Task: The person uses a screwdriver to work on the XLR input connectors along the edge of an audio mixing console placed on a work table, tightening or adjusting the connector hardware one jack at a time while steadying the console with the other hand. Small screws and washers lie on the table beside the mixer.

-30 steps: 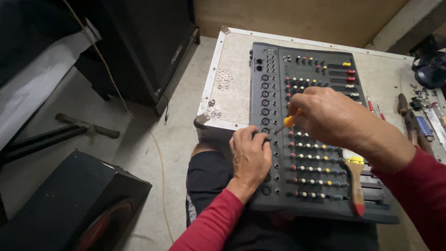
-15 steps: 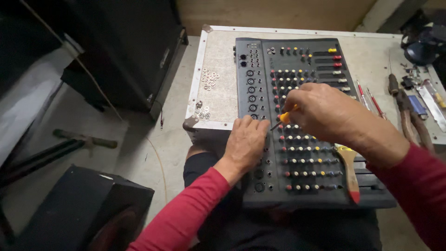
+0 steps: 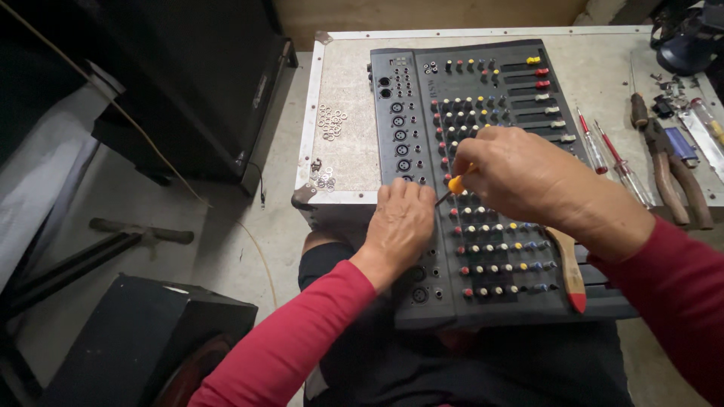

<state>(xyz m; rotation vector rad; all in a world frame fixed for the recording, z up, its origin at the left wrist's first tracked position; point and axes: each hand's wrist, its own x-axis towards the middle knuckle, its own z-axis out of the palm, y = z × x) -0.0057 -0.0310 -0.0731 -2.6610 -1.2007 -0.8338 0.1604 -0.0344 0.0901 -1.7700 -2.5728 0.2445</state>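
My right hand (image 3: 528, 175) is clenched on an orange-handled screwdriver (image 3: 455, 184), tip down at the left jack column of the grey mixer (image 3: 483, 181); my left hand (image 3: 400, 222) presses flat beside it, holding nothing. Slip risk: the tip could skate into my fingers or the knobs. The mixer's near end overhangs the case (image 3: 339, 151) onto my lap and could tip; free room lies left, pliers (image 3: 671, 169) crowd the right.

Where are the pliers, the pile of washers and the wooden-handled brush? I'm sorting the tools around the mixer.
pliers (image 3: 673, 177), head view, on the brown handles, right of the mixer.
pile of washers (image 3: 331, 122), head view, middle of the pile.
wooden-handled brush (image 3: 568, 260), head view, on the wooden handle.
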